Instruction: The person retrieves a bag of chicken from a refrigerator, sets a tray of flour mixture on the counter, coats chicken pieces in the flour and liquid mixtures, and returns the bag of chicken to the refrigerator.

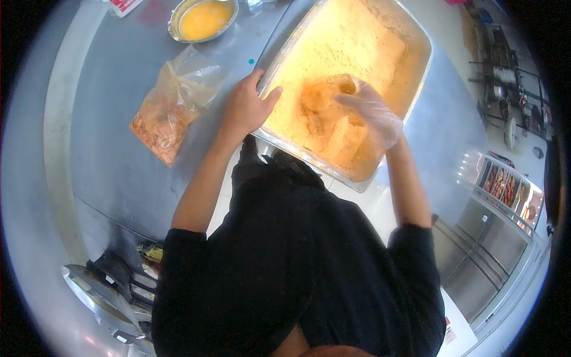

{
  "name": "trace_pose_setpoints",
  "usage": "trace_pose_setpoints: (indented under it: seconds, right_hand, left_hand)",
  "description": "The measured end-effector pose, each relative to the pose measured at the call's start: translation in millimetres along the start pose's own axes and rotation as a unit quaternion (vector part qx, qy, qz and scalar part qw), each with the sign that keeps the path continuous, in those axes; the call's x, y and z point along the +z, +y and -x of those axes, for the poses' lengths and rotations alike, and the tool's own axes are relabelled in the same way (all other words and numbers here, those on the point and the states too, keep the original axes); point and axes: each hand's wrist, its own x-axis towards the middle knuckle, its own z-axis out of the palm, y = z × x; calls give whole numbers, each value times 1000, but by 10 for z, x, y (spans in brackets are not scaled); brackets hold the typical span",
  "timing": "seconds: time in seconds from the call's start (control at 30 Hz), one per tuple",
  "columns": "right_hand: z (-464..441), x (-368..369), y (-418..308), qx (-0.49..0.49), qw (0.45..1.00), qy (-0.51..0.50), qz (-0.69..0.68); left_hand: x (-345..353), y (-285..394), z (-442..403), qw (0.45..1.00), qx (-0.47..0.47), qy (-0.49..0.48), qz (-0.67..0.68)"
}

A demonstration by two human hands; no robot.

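Note:
A deep metal tray [423, 65] filled with orange-yellow crumbs [333, 35] lies in front of me, its near end jutting past the table edge. My left hand [247, 104] is bare and closed on the tray's left rim, thumb on the inside. Inside the tray, my right hand [372, 113] wears a clear plastic glove and reaches down at the crumbs with curled fingers. Around its fingertips is a blurred, crumb-covered brownish mass, and what the fingers hold is not clear.
Left of the tray, a clear plastic bag [166, 116] of pinkish, raw-looking pieces lies on the metal table [113, 154]. Behind it stands a metal bowl [173, 27] of yellow liquid. Skewer-like food [501, 183] lies in a tray at far right, above a steel cabinet [482, 256].

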Motion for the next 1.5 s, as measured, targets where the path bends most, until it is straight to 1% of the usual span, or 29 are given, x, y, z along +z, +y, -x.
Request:
trace_pose_setpoints:
  seconds: [0.1,0.13,0.2,0.27,0.33,0.37,0.47,0.57,0.6,0.67,0.7,0.77,0.8,0.83,0.87,0.9,1.0,1.03,1.1,1.17,1.23,1.33,1.4,1.43,1.5]
  right_hand:
    - [55,-112,84,55,996,28,60]
    - [65,-100,194,10,991,14,135]
    - [82,4,556,-80,956,-16,280]
    - [49,410,649,41,936,0,348]
    - [-9,852,474,59,925,59,370]
    - [-8,948,435,69,918,89,379]
    - [-152,901,676,3,938,23,345]
    - [-166,707,721,30,958,-36,284]
    - [-136,635,690,19,965,-13,263]
    - [20,529,289,-1,975,27,219]
    - [-9,511,320,-48,957,76,276]
    - [-177,447,510,-139,896,177,382]
    - [-296,390,731,-200,854,184,443]
    - [-213,337,529,-147,903,147,377]
    - [-71,276,154,-92,942,109,305]
    - [10,238,-46,-36,970,70,229]
    - [-108,-281,429,10,967,166,195]
    - [-174,-284,479,69,954,146,254]
    - [-298,-291,591,185,906,107,364]
    - [-531,-189,1166,62,955,102,271]
    - [-576,238,1058,28,956,137,258]
    - [-324,459,461,78,950,109,281]
    - [-193,290,-51,96,976,25,196]
    - [-167,233,-175,104,983,-16,153]
    - [-399,174,-112,97,989,10,115]
  left_hand:
    - [-11,8,-9,1000,-5,-11,9]
    - [-27,41,-3,1000,-3,-9,5]
    - [-38,63,5,1000,3,-1,-9]
    - [-25,70,2,1000,14,11,-25]
    - [22,5,-12,1000,-1,-1,-13]
    - [43,-27,-6,1000,-8,-8,-7]
    - [47,-43,-19,1000,-4,-15,-17]
    - [-46,50,-26,997,-50,-60,3]
    - [-45,52,-26,999,-31,-42,-4]
    - [-30,41,-3,1000,3,-5,-18]
    - [-25,35,13,1000,7,7,-25]
    - [1,33,22,999,20,28,-37]
    - [20,12,23,1000,6,14,-20]
    - [33,-26,11,1000,-5,-1,-3]
    - [47,-42,0,1000,-17,-17,14]
    - [43,-11,-13,999,-20,-26,10]
    - [-47,73,2,999,-40,-37,-1]
    - [-61,90,-2,998,-43,-38,-4]
    - [-68,105,-7,998,-43,-44,-6]
    - [-78,110,-14,998,-43,-43,-3]
    - [-100,138,-9,998,-34,-41,-17]
    - [-148,212,-9,998,-34,-47,-21]
    - [-165,216,-10,998,-37,-53,-17]
    - [-163,215,-14,998,-39,-52,-13]
    - [-128,182,-1,999,-35,-40,-8]
